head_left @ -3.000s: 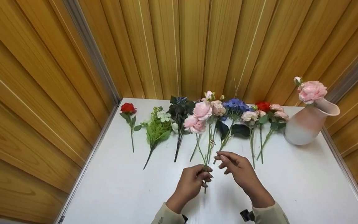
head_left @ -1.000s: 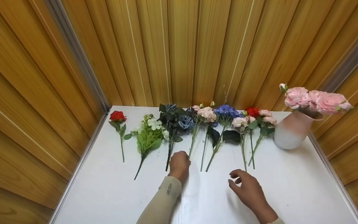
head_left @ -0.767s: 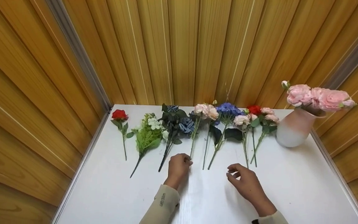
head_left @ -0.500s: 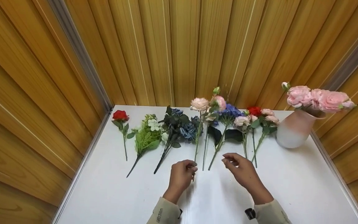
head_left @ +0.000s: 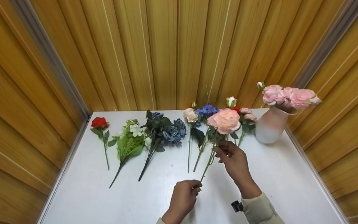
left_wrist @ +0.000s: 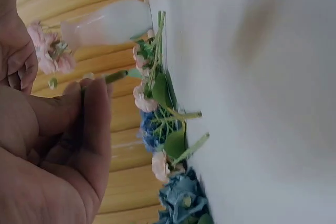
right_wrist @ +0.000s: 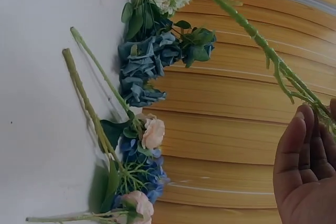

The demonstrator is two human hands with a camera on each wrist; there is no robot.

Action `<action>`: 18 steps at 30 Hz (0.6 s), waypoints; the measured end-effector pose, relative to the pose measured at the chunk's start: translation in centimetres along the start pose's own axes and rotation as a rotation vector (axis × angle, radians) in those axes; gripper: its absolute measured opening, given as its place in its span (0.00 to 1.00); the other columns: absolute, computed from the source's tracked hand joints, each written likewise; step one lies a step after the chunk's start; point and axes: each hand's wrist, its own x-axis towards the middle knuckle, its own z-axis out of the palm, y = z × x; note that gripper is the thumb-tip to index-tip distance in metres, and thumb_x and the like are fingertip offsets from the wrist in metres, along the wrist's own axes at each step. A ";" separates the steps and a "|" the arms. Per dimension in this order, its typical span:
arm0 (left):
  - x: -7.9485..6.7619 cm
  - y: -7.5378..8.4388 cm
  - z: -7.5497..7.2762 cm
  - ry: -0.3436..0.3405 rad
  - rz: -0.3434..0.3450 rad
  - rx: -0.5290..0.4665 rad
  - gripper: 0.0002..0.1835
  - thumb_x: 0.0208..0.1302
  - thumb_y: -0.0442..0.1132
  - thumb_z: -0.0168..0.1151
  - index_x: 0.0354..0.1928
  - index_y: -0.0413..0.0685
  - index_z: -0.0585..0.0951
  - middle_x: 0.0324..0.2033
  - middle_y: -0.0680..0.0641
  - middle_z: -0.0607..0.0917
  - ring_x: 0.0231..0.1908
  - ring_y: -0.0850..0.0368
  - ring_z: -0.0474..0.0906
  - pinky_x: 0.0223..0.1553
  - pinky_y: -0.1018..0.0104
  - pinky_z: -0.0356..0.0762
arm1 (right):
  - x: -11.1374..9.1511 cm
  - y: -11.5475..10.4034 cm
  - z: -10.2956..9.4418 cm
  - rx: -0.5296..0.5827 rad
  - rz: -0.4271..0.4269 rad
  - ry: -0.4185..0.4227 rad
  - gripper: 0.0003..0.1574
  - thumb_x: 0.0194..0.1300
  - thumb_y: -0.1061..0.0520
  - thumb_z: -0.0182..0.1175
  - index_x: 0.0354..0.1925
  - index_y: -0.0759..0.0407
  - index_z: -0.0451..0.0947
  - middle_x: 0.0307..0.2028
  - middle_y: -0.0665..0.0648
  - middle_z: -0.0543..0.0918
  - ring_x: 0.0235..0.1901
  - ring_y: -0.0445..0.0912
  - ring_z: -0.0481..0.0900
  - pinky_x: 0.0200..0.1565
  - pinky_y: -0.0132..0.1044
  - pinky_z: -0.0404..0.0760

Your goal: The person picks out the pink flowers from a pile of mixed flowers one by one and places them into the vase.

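Moved rightward, one round, peach-pink artificial flower [head_left: 225, 120] has its green stem [head_left: 207, 168] pinched by the left hand [head_left: 183, 197], the right hand [head_left: 236, 161] above, grip unclear.

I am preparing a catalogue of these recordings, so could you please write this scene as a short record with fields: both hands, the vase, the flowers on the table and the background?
Left hand: pinches the lower stem of a peach-pink flower
Right hand: at the upper stem; whether it grips is unclear
Vase: standing, holding pink flowers
Table: white
On table, from left: red rose, green-and-white bunch, dark blue bunch, cream flower, blue flower
Partly hidden behind held flower: red flower
Background: wood-look wall
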 end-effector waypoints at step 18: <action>0.3 -1.7 0.1 -0.019 -0.090 0.103 0.08 0.76 0.43 0.75 0.49 0.48 0.93 0.44 0.48 0.98 0.44 0.52 0.95 0.47 0.51 0.95 | 5.5 -6.5 -16.1 -0.304 -0.340 0.570 0.28 0.79 0.55 0.72 0.72 0.60 0.82 0.57 0.57 0.94 0.46 0.20 0.81 0.54 0.15 0.83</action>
